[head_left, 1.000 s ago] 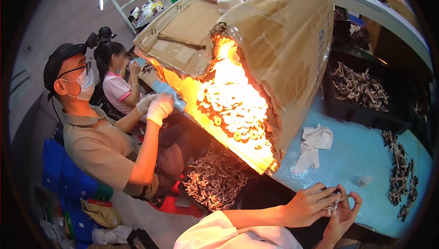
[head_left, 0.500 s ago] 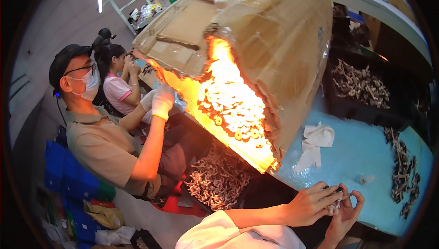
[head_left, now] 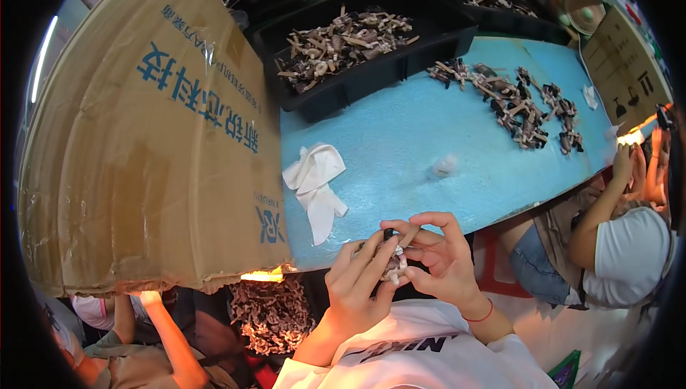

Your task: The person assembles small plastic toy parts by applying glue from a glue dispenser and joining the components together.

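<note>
Just in front of my white shirt, my left hand and my right hand hold a small toy figure between them. It has pale, brownish and black parts, and a tan strip-like piece sticks up beside my right fingers. My left fingers curl over its near side and hide part of it. The right thumb and fingertips pinch it from the other side. Similar figures lie in loose rows on the blue tabletop, beyond my hands to the right.
A crumpled white cloth and a small whitish translucent object lie on the tabletop. Behind is a black bin heaped with figures. A large cardboard box stands left; below it sits a container of parts. Co-workers sit on both sides.
My view has swung to the right, bringing the bin, the figure rows and a right-hand co-worker into sight. The glowing box opening is now mostly hidden. Both hands still hold the toy figure.
</note>
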Motion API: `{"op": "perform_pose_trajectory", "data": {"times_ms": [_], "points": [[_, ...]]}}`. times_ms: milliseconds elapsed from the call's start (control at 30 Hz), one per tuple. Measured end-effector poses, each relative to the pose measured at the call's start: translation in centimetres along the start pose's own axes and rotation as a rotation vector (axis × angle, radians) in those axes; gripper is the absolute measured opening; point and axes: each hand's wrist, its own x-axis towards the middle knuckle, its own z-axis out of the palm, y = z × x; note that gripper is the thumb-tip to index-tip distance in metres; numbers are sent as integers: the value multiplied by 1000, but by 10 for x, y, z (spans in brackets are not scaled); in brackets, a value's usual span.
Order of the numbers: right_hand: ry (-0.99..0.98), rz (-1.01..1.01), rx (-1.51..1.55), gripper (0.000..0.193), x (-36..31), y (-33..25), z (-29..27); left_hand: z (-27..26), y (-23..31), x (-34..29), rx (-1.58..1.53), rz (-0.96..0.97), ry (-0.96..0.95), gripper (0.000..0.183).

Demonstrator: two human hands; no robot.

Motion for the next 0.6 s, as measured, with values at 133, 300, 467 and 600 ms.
{"op": "perform_pose_trajectory", "data": {"times_ms": [133, 300, 467, 600], "points": [[-12, -25, -38, 60, -5, -3, -2, 4, 1, -2, -36, 22, -4, 49], [-29, -59, -137, 60, -7, -8, 3, 4, -2, -7, -92, 24, 16, 49], [-77, -104, -392, 69, -11, -16, -1, 5, -3, -3, -310, -37, 9, 45], [-2, -241, -339, 84, -14, -16, 0, 10, -8, -4, -607, -30, -7, 47]]}}
